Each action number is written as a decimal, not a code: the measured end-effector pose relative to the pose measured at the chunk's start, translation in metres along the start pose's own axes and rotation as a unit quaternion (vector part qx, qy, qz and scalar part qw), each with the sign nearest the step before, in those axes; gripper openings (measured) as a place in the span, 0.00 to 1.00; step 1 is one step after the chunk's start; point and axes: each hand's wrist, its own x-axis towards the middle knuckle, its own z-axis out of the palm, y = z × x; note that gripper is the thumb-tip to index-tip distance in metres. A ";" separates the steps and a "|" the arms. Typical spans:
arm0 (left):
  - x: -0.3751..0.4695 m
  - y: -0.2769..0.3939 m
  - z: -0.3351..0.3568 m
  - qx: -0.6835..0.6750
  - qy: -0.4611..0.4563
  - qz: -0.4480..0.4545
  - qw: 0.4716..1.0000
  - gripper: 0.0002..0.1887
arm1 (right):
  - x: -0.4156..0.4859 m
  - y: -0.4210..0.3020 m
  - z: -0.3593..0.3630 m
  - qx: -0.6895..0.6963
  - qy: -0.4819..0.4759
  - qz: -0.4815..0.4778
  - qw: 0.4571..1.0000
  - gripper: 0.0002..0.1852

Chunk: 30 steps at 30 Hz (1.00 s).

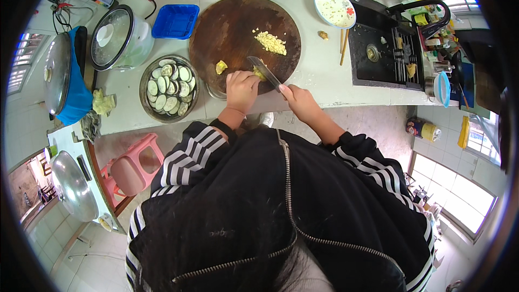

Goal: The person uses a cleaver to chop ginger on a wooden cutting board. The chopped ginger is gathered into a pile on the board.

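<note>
My right hand (298,99) grips a kitchen knife (263,71), its blade angled up and left over a round wooden chopping board (227,20). Beside the blade lies a peeled yellow piece, apparently ginger (259,74). The curled fingers of my left hand (242,89) hold it at the board's near edge, partly hiding it. To the left on the board is another yellow piece (221,67). A heap of finely chopped pale yellow bits (271,43) sits farther back. Left of the board, a round metal dish (144,103) holds several eggplant slices (161,85).
Behind the dish are a blue plastic tray (175,21) and a lidded pot (115,40). A white bowl (334,8), chopsticks (344,46) and a ginger knob (323,35) lie right of the board, before a black sink (371,75). A pink stool (134,170) stands below left.
</note>
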 end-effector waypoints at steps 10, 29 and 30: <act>0.010 0.005 0.002 0.009 -0.012 -0.026 1.000 0.11 | -0.012 0.005 -0.021 0.175 0.003 0.039 0.984 0.30; 0.003 0.005 0.007 0.019 0.045 -0.059 0.997 0.02 | 0.009 -0.018 -0.002 -0.194 0.027 -0.097 0.976 0.30; 0.004 0.005 0.007 0.022 0.042 -0.055 0.997 0.02 | 0.007 -0.016 -0.003 -0.122 0.040 -0.063 0.990 0.31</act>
